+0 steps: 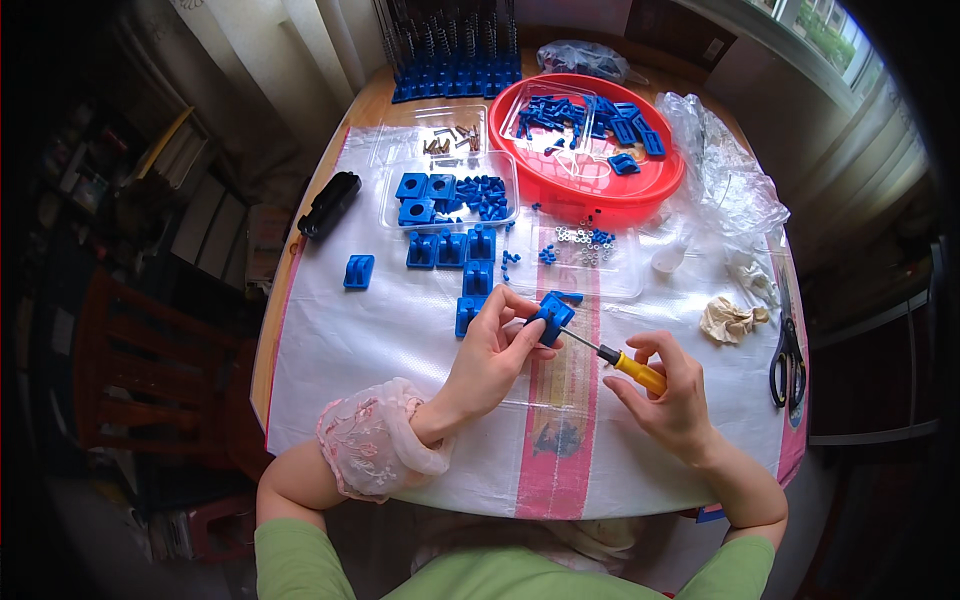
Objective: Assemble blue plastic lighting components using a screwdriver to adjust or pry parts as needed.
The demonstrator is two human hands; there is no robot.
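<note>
A red tray of blue parts is seen beside crumpled plastic wrap; scissors, possibly black-handled, are laid at the table's right edge.

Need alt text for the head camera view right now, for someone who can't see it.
Left hand holds a small blue plastic block while the right hand drives a yellow-handled screwdriver into it. More blue parts lie on the white-covered table, a red tray behind, scissors at right.
</note>
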